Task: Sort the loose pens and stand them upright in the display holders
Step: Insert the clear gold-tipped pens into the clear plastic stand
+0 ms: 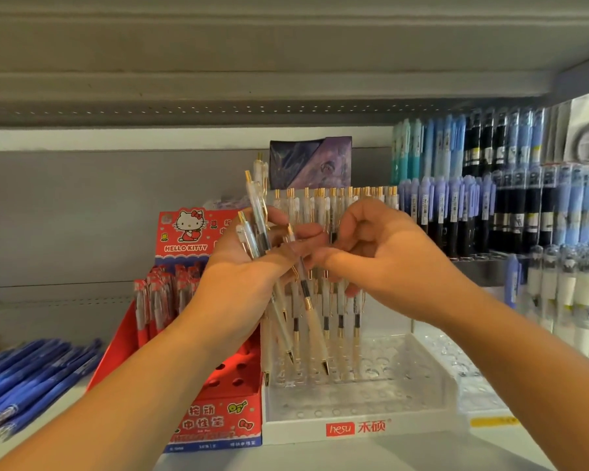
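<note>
My left hand [249, 266] grips a bundle of several white pens with gold clips [257, 212], tips pointing down toward the holder. My right hand [381, 256] meets it at the middle and pinches one pen [308, 300] out of that bundle. Below both hands stands a clear display holder [405, 382] with a white front marked in red. Its back rows hold several matching white pens [340, 321] upright, and its front holes show no pens.
A red Hello Kitty display box [215, 426] with red pens stands left of the holder. Loose blue pens [31, 372] lie on the shelf at far left. Racks of blue, black and white pens [510, 205] fill the right side. A shelf underside hangs overhead.
</note>
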